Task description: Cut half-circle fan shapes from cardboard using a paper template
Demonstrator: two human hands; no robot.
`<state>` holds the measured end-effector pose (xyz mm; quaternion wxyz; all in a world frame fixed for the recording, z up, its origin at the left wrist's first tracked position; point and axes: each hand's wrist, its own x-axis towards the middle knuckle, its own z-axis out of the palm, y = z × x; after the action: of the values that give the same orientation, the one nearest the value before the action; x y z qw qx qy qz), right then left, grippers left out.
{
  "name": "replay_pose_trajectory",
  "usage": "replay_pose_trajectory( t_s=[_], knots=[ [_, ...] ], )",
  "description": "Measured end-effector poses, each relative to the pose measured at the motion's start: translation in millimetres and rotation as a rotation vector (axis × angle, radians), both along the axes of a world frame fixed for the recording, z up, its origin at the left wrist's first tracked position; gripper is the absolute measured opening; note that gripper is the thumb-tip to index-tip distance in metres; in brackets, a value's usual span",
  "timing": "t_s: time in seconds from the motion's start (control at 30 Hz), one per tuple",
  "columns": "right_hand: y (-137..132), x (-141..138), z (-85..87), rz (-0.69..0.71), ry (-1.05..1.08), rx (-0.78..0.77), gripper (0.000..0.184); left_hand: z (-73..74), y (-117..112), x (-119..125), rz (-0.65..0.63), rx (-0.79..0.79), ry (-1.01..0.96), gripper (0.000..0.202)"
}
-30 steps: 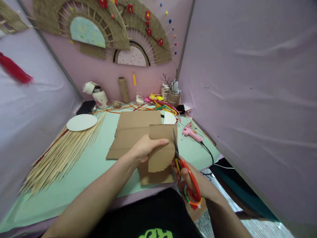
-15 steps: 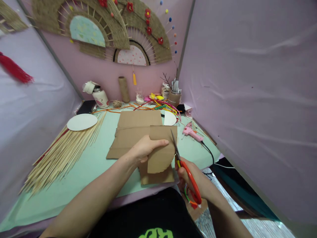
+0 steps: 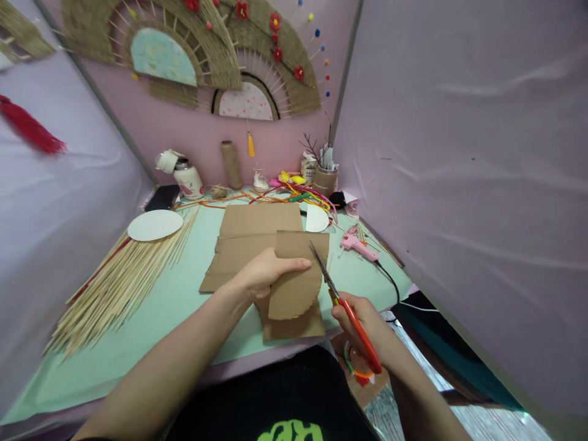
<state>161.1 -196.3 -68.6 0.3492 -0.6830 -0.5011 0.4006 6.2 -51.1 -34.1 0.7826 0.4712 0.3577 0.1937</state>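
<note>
My left hand grips a piece of cardboard with a curved lower right edge, its thumb lying across the top face. In my right hand is a pair of scissors with red handles. The blades lie at the right edge of the piece, tips pointing up and left over it. Beneath the held piece rests a larger brown cardboard sheet with fold lines. The fingers of my left hand under the cardboard are hidden.
Bamboo sticks lie on the left under a white oval disc. A pink glue gun with a black cord rests at right. Along the back stand a bottle, a twine roll and colourful pipe cleaners. Walls enclose the table.
The scissors have turned so their tips point further left, over the held piece. The held cardboard has shifted and tilted slightly to the left.
</note>
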Motion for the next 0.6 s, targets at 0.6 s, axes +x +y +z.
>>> replay_pose_trajectory(
  t_s=[0.6],
  knots=[
    [0, 2, -12.4, 0.295, 0.083, 0.17, 0.053, -0.5, -1, -1, -0.064, 0.012, 0.021, 0.044]
  ],
)
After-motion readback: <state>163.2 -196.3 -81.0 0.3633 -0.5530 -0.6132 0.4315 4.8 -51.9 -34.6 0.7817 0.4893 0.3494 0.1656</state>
